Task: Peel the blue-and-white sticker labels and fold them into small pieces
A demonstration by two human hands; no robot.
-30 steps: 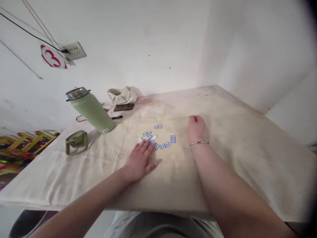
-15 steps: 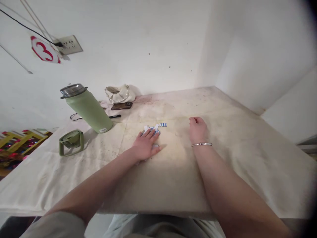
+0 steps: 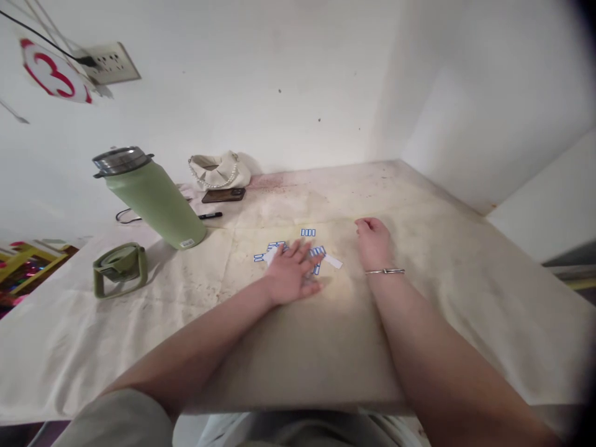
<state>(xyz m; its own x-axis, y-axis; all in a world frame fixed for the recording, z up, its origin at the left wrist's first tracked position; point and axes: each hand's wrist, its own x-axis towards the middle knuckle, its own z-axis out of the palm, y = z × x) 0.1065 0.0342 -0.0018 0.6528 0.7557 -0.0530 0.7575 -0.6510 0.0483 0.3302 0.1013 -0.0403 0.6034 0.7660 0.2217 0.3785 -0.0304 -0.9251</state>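
Observation:
My left hand lies flat with its fingers spread over a scatter of small white paper slips with blue outlines. Some blue-outlined slips stick out to the right of the fingers, beside a plain white slip. Others show past the fingertips on the left, and my palm hides part of the pile. A separate short row of blue-outlined slips sits just beyond. My right hand, with a silver bangle at the wrist, rests on the table as a loose fist. Whether anything is inside it is hidden.
A green bottle stands at the left, its green handled lid on the cloth-covered table nearby. Behind are a black pen, a phone and a white handbag. A wall closes off the back.
My left hand has slid to the right, spreading the slips out from a tighter heap. My right fist stays in nearly the same place. The view has shifted slightly.

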